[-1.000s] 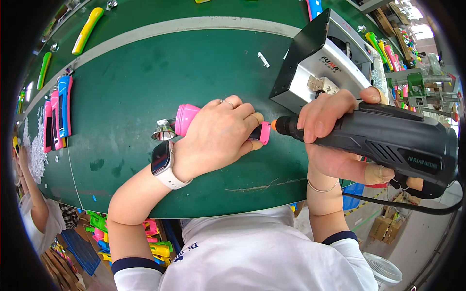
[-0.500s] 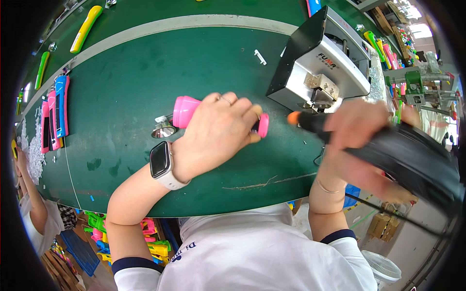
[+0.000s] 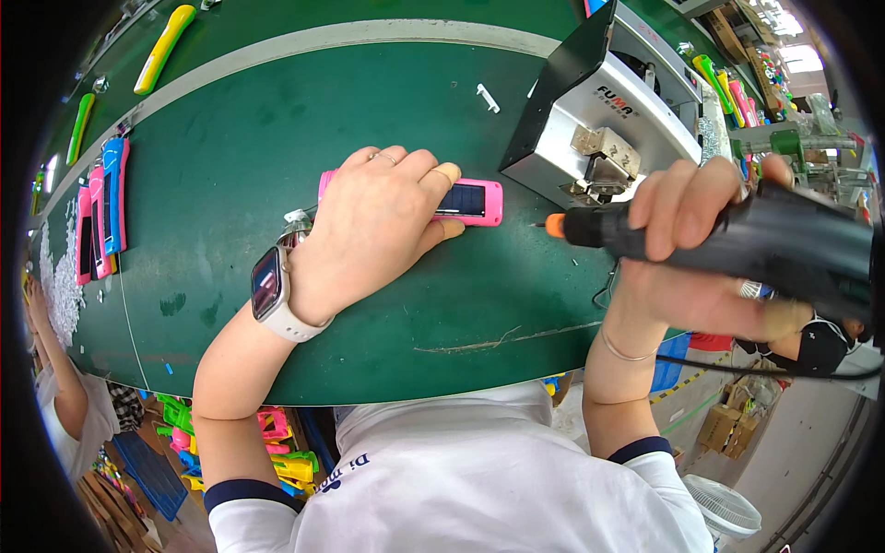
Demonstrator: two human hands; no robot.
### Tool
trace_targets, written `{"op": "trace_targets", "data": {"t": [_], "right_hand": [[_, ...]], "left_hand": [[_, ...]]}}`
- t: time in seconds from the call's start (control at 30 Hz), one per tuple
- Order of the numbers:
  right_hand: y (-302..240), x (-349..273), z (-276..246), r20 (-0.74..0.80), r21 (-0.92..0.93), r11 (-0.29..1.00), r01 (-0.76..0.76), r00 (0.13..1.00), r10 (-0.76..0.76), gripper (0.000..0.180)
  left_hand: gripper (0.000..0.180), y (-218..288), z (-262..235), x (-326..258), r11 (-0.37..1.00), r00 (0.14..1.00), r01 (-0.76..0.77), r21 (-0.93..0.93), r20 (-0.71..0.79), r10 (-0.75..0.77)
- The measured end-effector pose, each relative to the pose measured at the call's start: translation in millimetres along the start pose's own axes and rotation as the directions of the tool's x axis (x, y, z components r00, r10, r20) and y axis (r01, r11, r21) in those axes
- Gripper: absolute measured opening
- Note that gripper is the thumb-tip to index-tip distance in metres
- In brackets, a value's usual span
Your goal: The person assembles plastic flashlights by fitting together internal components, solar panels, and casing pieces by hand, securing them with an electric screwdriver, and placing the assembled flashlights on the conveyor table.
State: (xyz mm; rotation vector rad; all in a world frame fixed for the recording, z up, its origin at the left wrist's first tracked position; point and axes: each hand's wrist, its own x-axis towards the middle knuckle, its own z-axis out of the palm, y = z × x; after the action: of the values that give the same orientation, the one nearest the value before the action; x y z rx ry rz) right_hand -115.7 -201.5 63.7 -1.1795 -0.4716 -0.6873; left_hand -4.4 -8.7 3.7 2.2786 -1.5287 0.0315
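Observation:
My left hand (image 3: 383, 207) is closed over a pink flashlight (image 3: 493, 203) lying on the green table. A dark solar panel on the flashlight's upper side shows past my fingers, while my palm hides much of the rest. Beside my wrist a shiny reflector (image 3: 297, 226) with a white piece peeks out, mostly covered. In my right hand (image 3: 687, 230) is a black electric screwdriver (image 3: 784, 244), held level with its orange nose and thin bit pointing left at the flashlight's end, a short gap away.
A silver and black screw feeder (image 3: 613, 120) stands at the back right. One small white plastic part (image 3: 488, 98) lies left of it. Pink and blue flashlight bodies (image 3: 112, 195) rest at the left, near a pile of small clear parts (image 3: 64, 286). A cord hangs below the screwdriver.
The flashlight has been rolled so its solar panel faces up, and my left hand has shifted left. The screwdriver has levelled out, its bit now in sight.

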Motion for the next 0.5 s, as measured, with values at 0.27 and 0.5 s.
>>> {"op": "trace_targets", "data": {"t": [0.27, 0.5], "right_hand": [[29.2, -12.0, -2.6, 0.091, -0.031, 0.999, -0.023, 0.996, 0.026, 0.096], [43.7, -19.4, -0.3, 0.173, -0.031, 0.991, -0.129, 0.976, 0.132, 0.095]], "left_hand": [[0.039, -1.2, 5.3, 0.3, 1.0, 1.0, 0.002, -0.023, -0.029, -0.002], [0.039, 0.1, 3.2, -0.4, 1.0, 1.0, 0.009, -0.012, -0.019, -0.009]]}}
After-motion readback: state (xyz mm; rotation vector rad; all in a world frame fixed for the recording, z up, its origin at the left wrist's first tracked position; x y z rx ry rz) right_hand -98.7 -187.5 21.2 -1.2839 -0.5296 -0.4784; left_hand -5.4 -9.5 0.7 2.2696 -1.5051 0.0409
